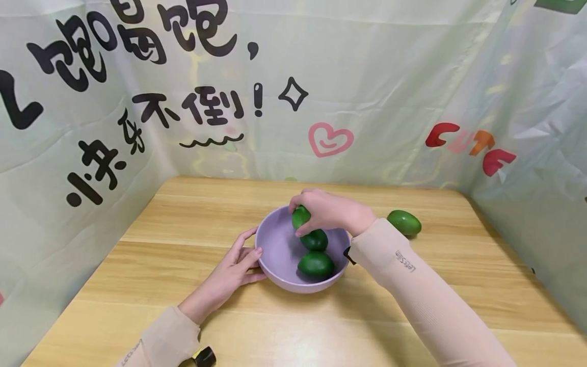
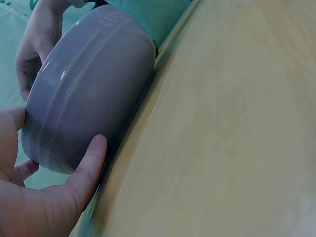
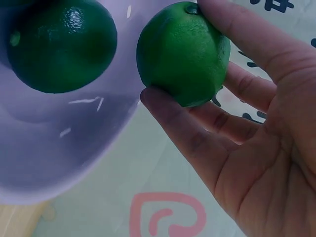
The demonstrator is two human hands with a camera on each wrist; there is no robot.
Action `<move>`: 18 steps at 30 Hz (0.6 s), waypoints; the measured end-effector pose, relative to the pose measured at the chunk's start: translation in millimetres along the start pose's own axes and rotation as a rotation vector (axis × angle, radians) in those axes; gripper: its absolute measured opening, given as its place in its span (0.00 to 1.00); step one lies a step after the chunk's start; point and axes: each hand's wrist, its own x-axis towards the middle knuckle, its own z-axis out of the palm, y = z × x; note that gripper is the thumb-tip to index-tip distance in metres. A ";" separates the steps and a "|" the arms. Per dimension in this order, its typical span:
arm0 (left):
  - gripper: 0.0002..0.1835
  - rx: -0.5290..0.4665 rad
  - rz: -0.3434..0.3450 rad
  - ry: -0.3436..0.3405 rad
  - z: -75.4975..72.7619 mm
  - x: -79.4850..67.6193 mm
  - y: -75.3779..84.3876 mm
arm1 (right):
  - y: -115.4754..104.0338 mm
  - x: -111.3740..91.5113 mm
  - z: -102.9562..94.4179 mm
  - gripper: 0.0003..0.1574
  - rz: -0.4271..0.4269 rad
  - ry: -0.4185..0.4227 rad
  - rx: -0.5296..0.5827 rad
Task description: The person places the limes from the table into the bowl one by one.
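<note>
The right hand [image 1: 330, 210] pinches a green fruit [image 3: 182, 57] between thumb and fingertips, above the far part of the purple bowl [image 1: 279, 250]. The left hand [image 1: 234, 267] grips the bowl's left side — thumb at the rim, fingers against the outer wall. Inside, two dark green fruits [image 1: 316, 265] lie close together. Another fruit [image 1: 404, 223] rests on the wooden table [image 1: 197, 219], right of the bowl — near the right sleeve [image 1: 394, 260]. Behind hangs a pale printed cloth [image 1: 390, 76].
</note>
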 end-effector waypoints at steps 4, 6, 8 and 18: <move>0.35 0.002 0.008 -0.013 -1.5 -0.4 1.2 | 1.2 7.4 3.9 0.32 0.008 -0.022 0.013; 0.35 0.002 0.009 -0.016 -1.9 -0.4 1.6 | 2.4 10.9 5.6 0.32 0.011 -0.030 0.019; 0.35 0.003 0.011 -0.018 -2.1 -0.5 1.6 | 2.9 13.7 7.4 0.32 0.014 -0.039 0.018; 0.36 0.001 0.009 -0.018 -1.9 -0.5 2.0 | -5.9 24.0 15.2 0.34 0.031 -0.084 -0.009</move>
